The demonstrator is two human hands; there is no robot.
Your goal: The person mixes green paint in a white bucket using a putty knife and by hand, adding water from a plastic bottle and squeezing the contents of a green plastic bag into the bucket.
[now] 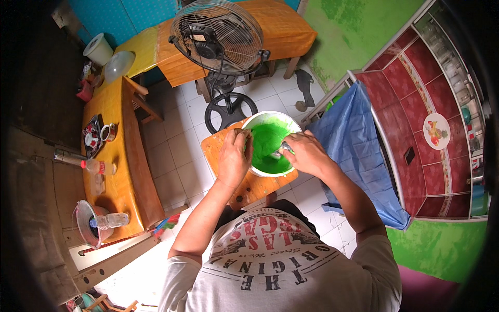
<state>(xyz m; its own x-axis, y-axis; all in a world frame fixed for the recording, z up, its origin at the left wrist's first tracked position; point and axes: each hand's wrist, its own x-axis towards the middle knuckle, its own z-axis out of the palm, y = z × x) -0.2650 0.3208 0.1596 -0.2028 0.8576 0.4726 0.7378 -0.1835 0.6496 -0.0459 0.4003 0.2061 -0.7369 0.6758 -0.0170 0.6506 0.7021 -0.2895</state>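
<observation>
A white bucket (298, 128) stands on a small wooden stool (217, 147) in front of me. Bright green, thick-looking stuff (265, 136) fills its lower part and smears its inner wall. My left hand (234, 155) is closed at the left rim, thumb toward the inside. In my right hand (307, 152), closed over the right rim, is a shiny metal spoon (285, 147), its lower end down in the green stuff. My fingers cover part of its handle, and the green hides its tip.
Beyond the stool stands a black pedestal fan (217, 39). An orange-covered table (122, 171) along the left bears bottles, a cup and a tray. Blue sheeting (349, 140) drapes a tiled shelf unit at right. White floor tiles (179, 140) surround the stool.
</observation>
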